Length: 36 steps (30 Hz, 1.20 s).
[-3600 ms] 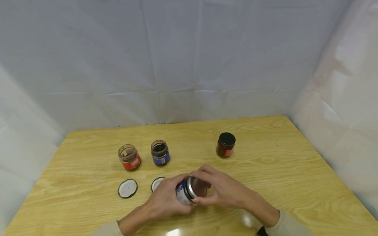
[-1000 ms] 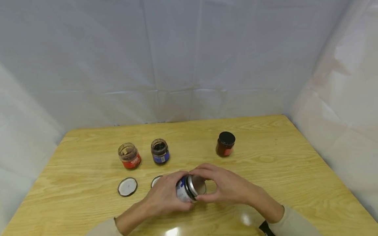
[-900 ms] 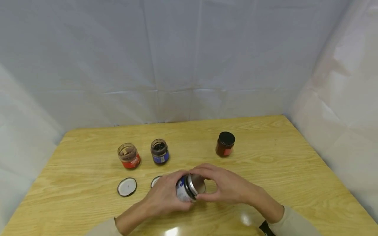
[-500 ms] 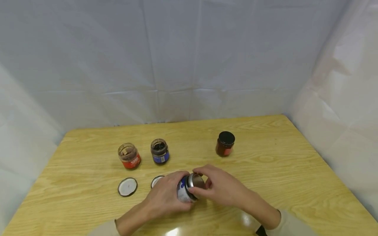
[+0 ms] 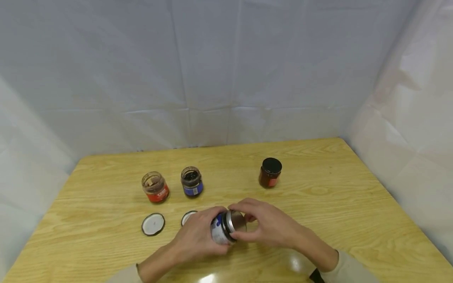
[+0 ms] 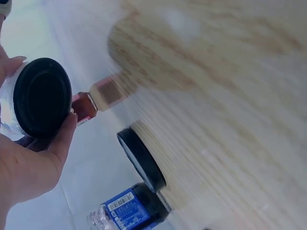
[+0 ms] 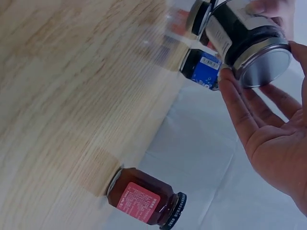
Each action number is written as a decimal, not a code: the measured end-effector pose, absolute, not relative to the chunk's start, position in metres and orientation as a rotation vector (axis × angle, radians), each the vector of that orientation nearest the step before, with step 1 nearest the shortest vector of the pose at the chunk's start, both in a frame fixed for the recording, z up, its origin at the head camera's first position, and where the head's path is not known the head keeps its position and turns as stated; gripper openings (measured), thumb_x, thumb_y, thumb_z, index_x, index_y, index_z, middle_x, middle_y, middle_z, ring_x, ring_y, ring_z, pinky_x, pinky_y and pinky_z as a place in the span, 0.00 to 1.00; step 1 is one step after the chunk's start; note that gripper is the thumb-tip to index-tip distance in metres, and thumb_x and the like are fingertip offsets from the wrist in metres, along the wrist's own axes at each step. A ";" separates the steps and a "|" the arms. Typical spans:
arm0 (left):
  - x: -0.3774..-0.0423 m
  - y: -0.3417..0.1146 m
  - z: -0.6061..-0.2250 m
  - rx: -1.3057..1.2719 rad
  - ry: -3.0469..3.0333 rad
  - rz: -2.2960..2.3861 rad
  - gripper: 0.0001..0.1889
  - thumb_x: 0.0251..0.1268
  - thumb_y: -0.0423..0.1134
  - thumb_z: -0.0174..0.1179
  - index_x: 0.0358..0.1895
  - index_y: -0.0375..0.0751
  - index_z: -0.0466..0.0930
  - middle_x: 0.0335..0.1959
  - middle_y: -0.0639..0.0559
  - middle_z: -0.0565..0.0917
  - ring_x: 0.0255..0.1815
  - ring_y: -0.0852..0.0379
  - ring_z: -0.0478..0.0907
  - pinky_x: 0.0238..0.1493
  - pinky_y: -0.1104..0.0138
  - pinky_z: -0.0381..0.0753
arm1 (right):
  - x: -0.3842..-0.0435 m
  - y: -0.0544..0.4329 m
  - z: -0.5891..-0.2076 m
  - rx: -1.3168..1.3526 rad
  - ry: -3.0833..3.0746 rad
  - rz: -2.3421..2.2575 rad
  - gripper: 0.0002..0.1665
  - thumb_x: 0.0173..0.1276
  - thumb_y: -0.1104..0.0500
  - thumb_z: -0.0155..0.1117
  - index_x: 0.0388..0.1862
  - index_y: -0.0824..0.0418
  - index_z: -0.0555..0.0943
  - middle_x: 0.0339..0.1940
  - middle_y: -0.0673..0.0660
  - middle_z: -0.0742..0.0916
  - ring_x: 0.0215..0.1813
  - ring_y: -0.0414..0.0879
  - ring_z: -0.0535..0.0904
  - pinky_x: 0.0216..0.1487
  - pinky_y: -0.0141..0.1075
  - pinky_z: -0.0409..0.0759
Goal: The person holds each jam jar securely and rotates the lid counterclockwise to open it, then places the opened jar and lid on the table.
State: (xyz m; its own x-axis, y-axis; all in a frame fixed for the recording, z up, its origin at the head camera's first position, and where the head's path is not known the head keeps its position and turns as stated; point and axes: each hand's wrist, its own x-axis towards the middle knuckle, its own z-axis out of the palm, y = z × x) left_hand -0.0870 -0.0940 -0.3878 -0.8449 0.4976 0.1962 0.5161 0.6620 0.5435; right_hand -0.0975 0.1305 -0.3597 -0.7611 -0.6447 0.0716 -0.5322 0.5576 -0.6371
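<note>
Both hands hold a jar with a white-and-blue label, tilted so its silver lid points right. My left hand grips the jar's body, and its dark round base faces the left wrist view. With thumb and fingers, my right hand pinches the rim of the silver lid; in the right wrist view the fingertips are at the lid's edge. The lid sits on the jar. A white-lined lid on the table is partly hidden behind my left hand.
On the left stand an open red-labelled jar and an open blue-labelled jar. Another upturned lid lies before the red-labelled one. A capped dark-red jar stands right of centre on the wooden table.
The right hand's thumb and fingers have shifted round the lid's rim, with the thumb lower than half a second ago. The left hand keeps its grip on the jar. Other jars stay put.
</note>
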 end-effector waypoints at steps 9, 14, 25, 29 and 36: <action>-0.089 -0.098 -0.387 -0.932 -2.876 -1.043 0.36 0.34 0.54 0.74 0.54 0.51 0.76 0.38 0.65 0.79 0.33 0.68 0.73 0.39 0.66 0.72 | -0.103 0.138 -0.362 -1.437 2.625 -0.869 0.33 0.63 0.42 0.66 0.65 0.49 0.73 0.60 0.44 0.76 0.58 0.38 0.73 0.57 0.36 0.73; -0.088 -0.099 -0.388 -0.948 -2.880 -1.102 0.36 0.34 0.52 0.74 0.55 0.51 0.76 0.37 0.65 0.79 0.33 0.67 0.74 0.37 0.69 0.73 | -0.105 0.140 -0.362 -1.583 2.550 -0.851 0.33 0.64 0.46 0.66 0.67 0.51 0.71 0.64 0.47 0.73 0.63 0.40 0.69 0.61 0.38 0.69; -0.088 -0.097 -0.387 -0.803 -2.881 -0.960 0.36 0.36 0.53 0.73 0.55 0.46 0.76 0.40 0.61 0.79 0.33 0.65 0.73 0.34 0.69 0.73 | -0.095 0.127 -0.359 -0.763 2.606 -0.958 0.41 0.62 0.27 0.53 0.69 0.46 0.68 0.57 0.44 0.76 0.42 0.34 0.77 0.42 0.34 0.77; -0.088 -0.097 -0.388 -0.799 -2.881 -0.942 0.36 0.35 0.53 0.73 0.54 0.46 0.76 0.40 0.60 0.79 0.33 0.65 0.73 0.34 0.69 0.73 | -0.094 0.124 -0.359 -0.782 2.610 -1.013 0.37 0.62 0.31 0.58 0.63 0.49 0.74 0.52 0.46 0.78 0.39 0.35 0.78 0.39 0.32 0.77; -0.088 -0.097 -0.387 -0.866 -2.860 -0.941 0.35 0.32 0.53 0.74 0.53 0.49 0.76 0.39 0.63 0.79 0.33 0.67 0.73 0.37 0.68 0.72 | -0.098 0.131 -0.360 -0.985 2.563 -1.080 0.29 0.60 0.40 0.68 0.60 0.42 0.73 0.52 0.41 0.77 0.43 0.37 0.77 0.46 0.36 0.78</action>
